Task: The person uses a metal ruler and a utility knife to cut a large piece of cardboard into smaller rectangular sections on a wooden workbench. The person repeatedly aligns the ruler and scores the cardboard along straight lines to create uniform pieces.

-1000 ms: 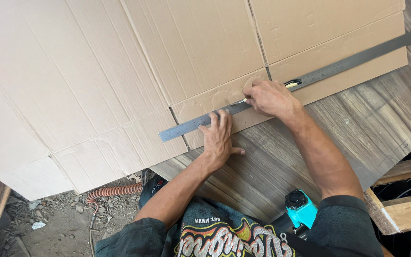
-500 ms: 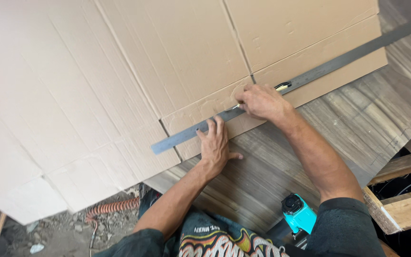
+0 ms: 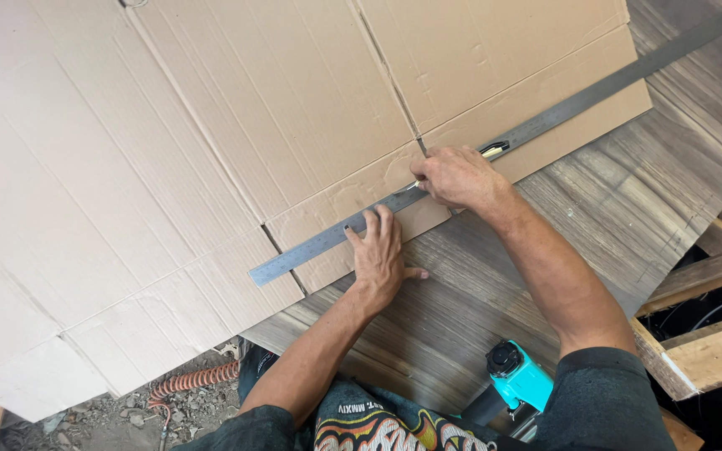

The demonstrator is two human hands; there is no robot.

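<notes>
- The left hand [image 3: 380,255] lies palm down with fingers spread and pressed flat on a long, thin grey steel ruler [image 3: 495,146]; it grips nothing, only bears down, with the thumb splayed out onto the wood beside it.
- The left forearm runs up from the bottom edge of the view, wrist straight, elbow low.
- The right hand [image 3: 459,177] is curled closed around a slim yellow-and-black cutting tool [image 3: 493,150], whose end pokes out past the knuckles and lies against the ruler's edge; how tightly the fingers clamp it cannot be told.
- The right forearm comes in from the lower right, bent at the wrist toward the ruler.
- The ruler lies slantwise along the near flaps of a large flattened brown cardboard sheet [image 3: 211,142], from near the sheet's lower middle up to the top right corner of the view.
- The cardboard rests on a grey-brown wood-grain board [image 3: 561,209], overhanging its left edge.
- A turquoise and black power tool [image 3: 518,376] sits at the person's waist, near the board's bottom edge.
- A coiled orange hose [image 3: 190,382] lies on rubble below the cardboard.
</notes>
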